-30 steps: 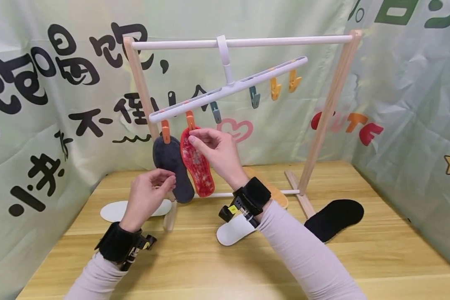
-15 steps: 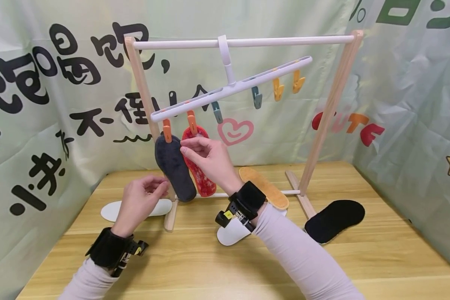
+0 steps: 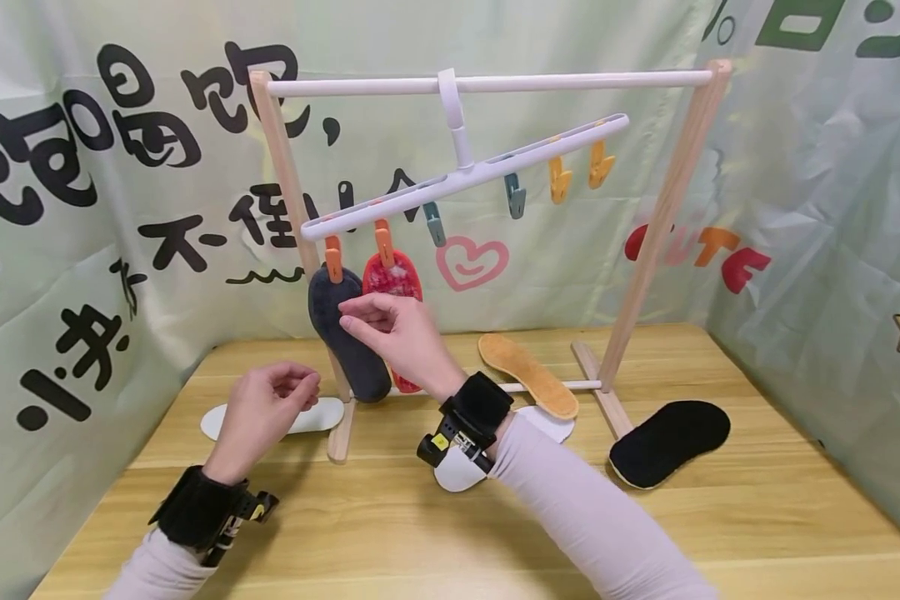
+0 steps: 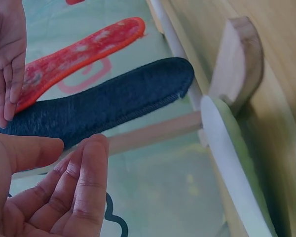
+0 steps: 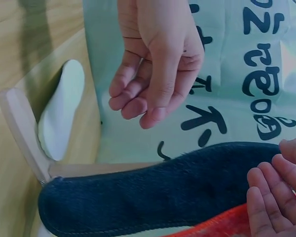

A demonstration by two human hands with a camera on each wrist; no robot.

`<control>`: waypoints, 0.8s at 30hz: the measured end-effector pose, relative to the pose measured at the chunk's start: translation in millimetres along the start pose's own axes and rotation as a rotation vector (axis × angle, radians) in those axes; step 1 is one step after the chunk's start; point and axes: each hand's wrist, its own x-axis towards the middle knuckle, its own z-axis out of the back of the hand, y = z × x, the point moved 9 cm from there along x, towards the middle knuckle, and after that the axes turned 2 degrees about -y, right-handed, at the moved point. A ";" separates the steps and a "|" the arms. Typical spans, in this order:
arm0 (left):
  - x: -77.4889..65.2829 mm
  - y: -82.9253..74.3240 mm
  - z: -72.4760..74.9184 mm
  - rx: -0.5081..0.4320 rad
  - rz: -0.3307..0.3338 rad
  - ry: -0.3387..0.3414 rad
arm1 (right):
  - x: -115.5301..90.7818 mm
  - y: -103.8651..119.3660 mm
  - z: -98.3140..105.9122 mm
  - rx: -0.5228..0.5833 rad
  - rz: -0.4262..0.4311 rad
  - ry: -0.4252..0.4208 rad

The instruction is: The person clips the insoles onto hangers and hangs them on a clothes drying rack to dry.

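Note:
Two insoles hang from the low left end of a tilted white hanger [image 3: 412, 194]. Orange clips grip their tops: one clip [image 3: 333, 260] holds a dark navy insole [image 3: 360, 371], the other [image 3: 384, 244] a red mottled insole [image 3: 390, 277]. My right hand [image 3: 405, 342] is in front of both in the head view, hiding part of the red one; its fingers are relaxed around nothing. Whether its fingertips touch the navy insole I cannot tell. Lower and to the left, my left hand [image 3: 258, 417] hovers with loosely bent fingers, holding nothing.
A wooden rack [image 3: 660, 221] carries the hanger. Blue-grey clips [image 3: 515, 197] and yellow clips [image 3: 560, 181] hang unused to the right. On the table lie a white insole [image 3: 318, 417], another white insole [image 3: 457, 472], a tan insole [image 3: 528, 372] and a black insole [image 3: 671, 442].
My right hand has moved down and left from the top of the red insole to before the navy one. My left hand has drawn away down and left. Both insoles stay clipped.

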 end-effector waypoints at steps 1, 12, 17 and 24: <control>-1.3 2.2 1.3 0.004 0.006 0.002 | -0.3 -0.8 -3.8 -0.008 0.002 0.011; -8.8 19.2 10.4 0.041 0.018 0.014 | -1.5 -13.9 -35.2 -0.102 -0.049 0.105; -12.0 26.9 11.6 0.063 0.046 0.039 | -2.9 -19.2 -47.2 -0.126 -0.072 0.137; -15.6 39.0 11.6 0.102 0.113 0.096 | -3.3 -27.7 -63.4 -0.132 -0.071 0.177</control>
